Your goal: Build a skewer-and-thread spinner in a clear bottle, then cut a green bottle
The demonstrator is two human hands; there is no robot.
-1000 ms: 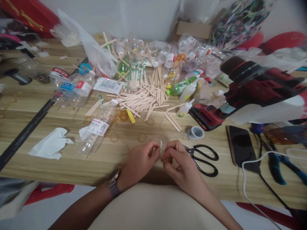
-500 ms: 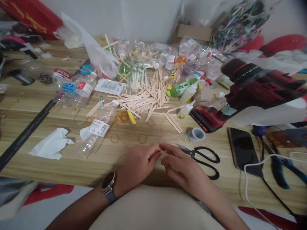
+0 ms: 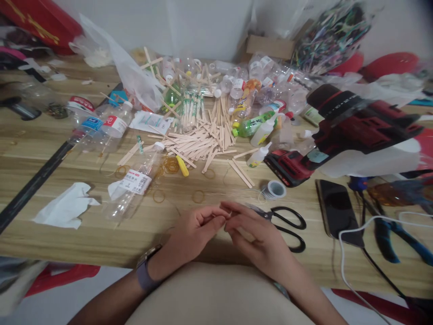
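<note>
My left hand (image 3: 194, 232), with a watch on its wrist, is at the table's near edge with thumb and forefinger pinched together. My right hand (image 3: 259, 232) meets it there, fingers curled and their tips touching the left fingertips. Whatever lies between them is too small to make out. Black-handled scissors (image 3: 297, 246) lie just beyond my right hand, partly covered by it. A small spool of thin line (image 3: 275, 189) stands behind the scissors. Rubber bands (image 3: 198, 196) and a clear plastic bottle (image 3: 135, 180) with a white label lie beyond my left hand.
Wooden sticks (image 3: 192, 144) are heaped mid-table, with plastic bottles (image 3: 252, 122) behind. A red and black cordless drill (image 3: 358, 122), a phone (image 3: 338, 212), pliers (image 3: 387, 239) and a white cable (image 3: 341, 253) occupy the right. Crumpled tissue (image 3: 66, 205) and a black bar (image 3: 37, 185) lie left.
My left wrist has rolled so the watch face turns away, and its thumb now shows along the forefinger. Both hands stay together. The view has shifted slightly.
</note>
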